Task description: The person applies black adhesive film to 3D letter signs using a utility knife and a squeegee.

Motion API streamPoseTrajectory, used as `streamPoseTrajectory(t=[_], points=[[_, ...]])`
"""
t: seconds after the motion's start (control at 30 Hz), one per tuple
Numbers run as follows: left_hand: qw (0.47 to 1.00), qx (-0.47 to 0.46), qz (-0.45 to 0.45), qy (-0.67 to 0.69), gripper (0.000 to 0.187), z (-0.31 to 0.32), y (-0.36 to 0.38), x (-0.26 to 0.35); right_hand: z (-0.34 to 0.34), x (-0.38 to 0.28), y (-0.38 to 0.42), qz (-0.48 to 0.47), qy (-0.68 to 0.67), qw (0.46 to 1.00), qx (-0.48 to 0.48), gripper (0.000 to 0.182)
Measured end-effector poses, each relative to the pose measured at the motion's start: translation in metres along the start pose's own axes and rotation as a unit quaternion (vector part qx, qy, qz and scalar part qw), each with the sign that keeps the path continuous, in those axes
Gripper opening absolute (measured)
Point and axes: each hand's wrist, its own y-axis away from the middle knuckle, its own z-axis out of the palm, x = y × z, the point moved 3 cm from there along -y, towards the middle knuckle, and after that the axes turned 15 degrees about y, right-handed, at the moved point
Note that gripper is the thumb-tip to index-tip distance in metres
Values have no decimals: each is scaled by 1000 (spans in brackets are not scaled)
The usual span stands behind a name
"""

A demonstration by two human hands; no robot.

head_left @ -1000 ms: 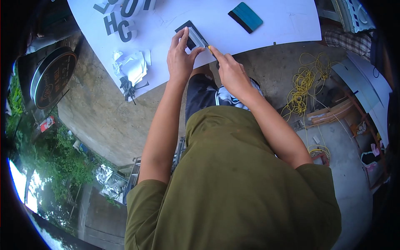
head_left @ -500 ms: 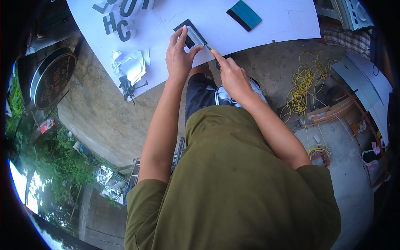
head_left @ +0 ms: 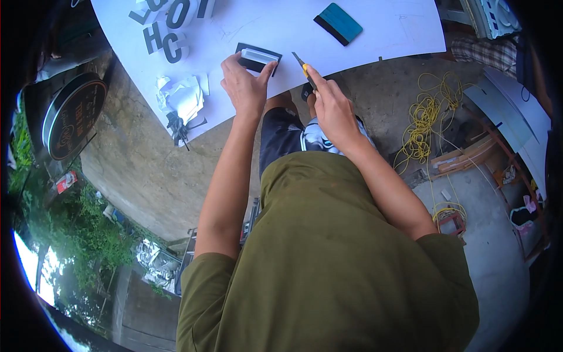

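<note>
My left hand (head_left: 244, 85) pinches a small white bar-shaped block (head_left: 258, 56) between thumb and fingers, near the table's front edge. Around the block shows a piece of dark sheet (head_left: 255, 66), wider than the block. In my right hand (head_left: 336, 108) is a utility knife (head_left: 304, 66) with a yellow slider. Its blade points up and left, apart from the block and the dark sheet. Block letters (head_left: 172, 48) with dark faces and white sides stand at the table's upper left. A teal squeegee (head_left: 343, 22) with a black edge lies to the upper right.
Crumpled white paper (head_left: 180, 97) and dark scraps (head_left: 177, 126) sit at the left corner of the white table (head_left: 390, 44). Tangled yellow cord (head_left: 419, 132) lies on the floor at right, near wooden pieces (head_left: 466, 157). A round sign (head_left: 76, 117) stands at left.
The block and dark sheet have turned to lie more nearly crosswise under my left hand. My right hand has drawn the knife away from them, slightly right.
</note>
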Motion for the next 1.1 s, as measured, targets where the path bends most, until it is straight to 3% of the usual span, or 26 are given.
streamPoseTrajectory(t=[0.07, 0.1, 0.23, 0.33, 0.57, 1.1], points=[[999, 32, -14, -41, 83, -3, 1, -7, 1, 3, -2, 4, -3, 1000, 2, 67], [999, 39, -31, -21, 73, -7, 1, -6, 2, 4, -3, 5, -5, 1000, 3, 67], [975, -48, 204, -70, 50, -28, -7, 8, 8, 3, -4, 15, -1, 1000, -8, 66], [963, -147, 209, -82, 41, -25, -12, -5, 19, 2, -5, 14, -4, 1000, -6, 67], [984, -48, 170, -22, 35, -16, -6, -7, 26, 0, -26, -17, 27, 999, -16, 64], [991, -46, 125, 18, 33, -11, -5, -14, 29, 2, -55, -54, 58, 996, -30, 64]])
